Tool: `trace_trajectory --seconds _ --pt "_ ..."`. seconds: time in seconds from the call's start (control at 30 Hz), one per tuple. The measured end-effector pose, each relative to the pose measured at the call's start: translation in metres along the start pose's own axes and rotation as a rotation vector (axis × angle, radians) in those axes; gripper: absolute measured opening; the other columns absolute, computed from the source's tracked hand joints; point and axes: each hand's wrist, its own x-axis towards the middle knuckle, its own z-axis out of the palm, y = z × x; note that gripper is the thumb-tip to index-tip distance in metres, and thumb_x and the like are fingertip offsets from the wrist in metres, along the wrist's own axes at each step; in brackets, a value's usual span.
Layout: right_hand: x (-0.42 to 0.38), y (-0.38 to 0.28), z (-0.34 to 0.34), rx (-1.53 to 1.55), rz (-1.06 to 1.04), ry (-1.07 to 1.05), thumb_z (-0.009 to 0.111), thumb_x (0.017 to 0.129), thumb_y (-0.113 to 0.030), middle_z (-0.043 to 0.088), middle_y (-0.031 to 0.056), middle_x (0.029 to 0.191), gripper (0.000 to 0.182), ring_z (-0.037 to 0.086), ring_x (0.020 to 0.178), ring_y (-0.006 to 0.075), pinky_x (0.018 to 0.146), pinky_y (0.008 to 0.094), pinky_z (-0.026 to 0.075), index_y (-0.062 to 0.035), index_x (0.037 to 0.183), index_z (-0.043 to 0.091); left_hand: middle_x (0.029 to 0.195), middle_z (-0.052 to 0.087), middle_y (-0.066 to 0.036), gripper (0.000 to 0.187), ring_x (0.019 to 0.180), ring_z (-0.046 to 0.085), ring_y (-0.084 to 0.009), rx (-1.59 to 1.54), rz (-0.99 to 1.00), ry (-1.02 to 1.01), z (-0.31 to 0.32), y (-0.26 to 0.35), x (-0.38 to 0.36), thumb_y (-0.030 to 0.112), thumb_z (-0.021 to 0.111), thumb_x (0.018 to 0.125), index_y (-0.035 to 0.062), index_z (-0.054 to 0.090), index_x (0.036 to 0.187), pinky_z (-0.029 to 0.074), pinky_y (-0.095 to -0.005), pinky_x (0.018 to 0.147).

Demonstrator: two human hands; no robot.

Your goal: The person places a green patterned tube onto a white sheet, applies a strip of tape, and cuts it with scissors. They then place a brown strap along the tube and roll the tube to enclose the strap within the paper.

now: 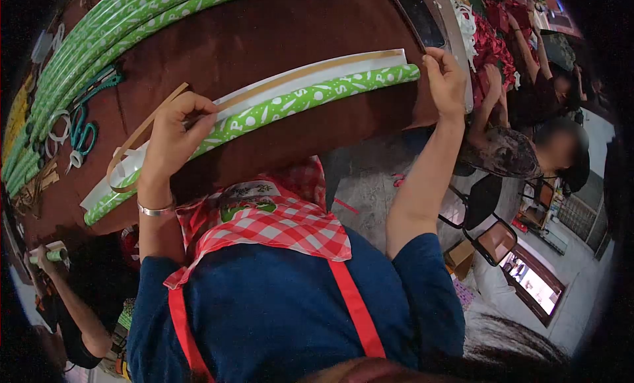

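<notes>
A green patterned roll (304, 100) lies across the brown table, its white inner side showing along the far edge. A thin brown strip (310, 67) runs along that white edge, and its loose tail curls up beside my left hand (179, 129). The fingers of my left hand pinch the strip over the roll's left part. My right hand (446, 82) is just beyond the roll's right end, thumb and forefinger together; what they hold, if anything, is too small to make out.
Long green patterned rolls (99, 53) are bundled at the upper left of the table (297, 26). Teal scissors (82, 135) and white tape rings (58, 127) lie near them. Co-workers handle red material (485, 49) at the upper right; another person's hand (49, 257) is lower left.
</notes>
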Motion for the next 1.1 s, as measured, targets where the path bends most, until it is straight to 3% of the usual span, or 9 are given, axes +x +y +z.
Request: trace_trajectory --seconds 0.23,0.37,0.43,0.57,0.77,1.0,1.1 --pt "-0.002 -0.006 -0.003 -0.127 0.044 -0.049 0.058 0.092 -0.009 0.066 0.0035 0.092 0.019 0.06 0.085 0.0103 0.076 0.0244 0.047 0.0006 0.107 0.064 0.083 0.062 -0.006 0.012 0.08 0.06 -0.0128 0.099 -0.012 -0.017 0.001 -0.001 0.0 -0.002 0.062 0.081 -0.0019 0.062 0.092 0.048 -0.0257 0.071" --pt "0.008 -0.005 0.002 -0.117 -0.055 -0.155 0.06 0.091 -0.015 0.065 0.0046 0.092 0.02 0.06 0.084 0.0114 0.073 0.0268 0.047 -0.0003 0.104 0.065 0.083 0.061 -0.005 0.011 0.078 0.058 -0.0111 0.074 -0.002 -0.028 0.001 -0.002 0.001 -0.002 0.062 0.082 -0.0018 0.062 0.093 0.047 -0.0251 0.07" --pt "0.013 -0.016 0.005 -0.331 -0.094 -0.188 0.063 0.088 -0.015 0.064 0.0072 0.09 0.02 0.061 0.081 0.0136 0.072 0.0276 0.047 0.0006 0.101 0.064 0.084 0.06 -0.004 0.01 0.078 0.056 -0.01 0.013 -0.014 -0.022 0.002 -0.002 0.0 -0.002 0.061 0.083 -0.0017 0.062 0.093 0.046 -0.0245 0.069" --pt "0.011 -0.041 0.021 -0.18 -0.249 -0.198 0.062 0.087 -0.016 0.064 0.0103 0.089 0.019 0.062 0.078 0.0164 0.071 0.0286 0.048 0.0015 0.096 0.064 0.085 0.058 -0.001 0.008 0.076 0.054 -0.0076 -0.092 -0.065 0.009 0.001 0.001 0.0 0.0 0.059 0.088 -0.0017 0.061 0.096 0.044 -0.0226 0.067" --pt "-0.008 -0.076 0.037 -0.389 -0.306 -0.276 0.068 0.079 -0.02 0.063 0.0095 0.097 0.028 0.059 0.097 0.0275 0.083 0.0374 0.048 -0.002 0.101 0.064 0.085 0.058 -0.002 0.006 0.077 0.053 -0.0077 -0.133 -0.06 0.071 0.005 -0.003 0.0 0.0 0.058 0.09 -0.0016 0.06 0.096 0.044 -0.0219 0.068" --pt "-0.025 -0.111 0.091 -0.266 -0.653 -0.287 0.073 0.073 -0.021 0.06 0.0078 0.088 0.025 0.055 0.088 0.0275 0.075 0.0382 0.047 -0.0036 0.089 0.065 0.086 0.057 -0.003 0.006 0.077 0.054 -0.0092 -0.105 -0.117 0.053 0.002 -0.004 0.004 0.001 0.058 0.09 -0.002 0.058 0.095 0.045 -0.0234 0.069" --pt "-0.039 -0.14 0.12 -0.191 -0.757 -0.301 0.076 0.069 -0.024 0.058 0.0064 0.084 0.028 0.055 0.084 0.0262 0.072 0.0376 0.048 -0.0067 0.088 0.064 0.087 0.056 -0.003 0.006 0.078 0.054 -0.0092 -0.087 -0.009 0.056 0.004 -0.004 0.001 0.0 0.058 0.09 -0.0026 0.058 0.096 0.045 -0.0233 0.069"
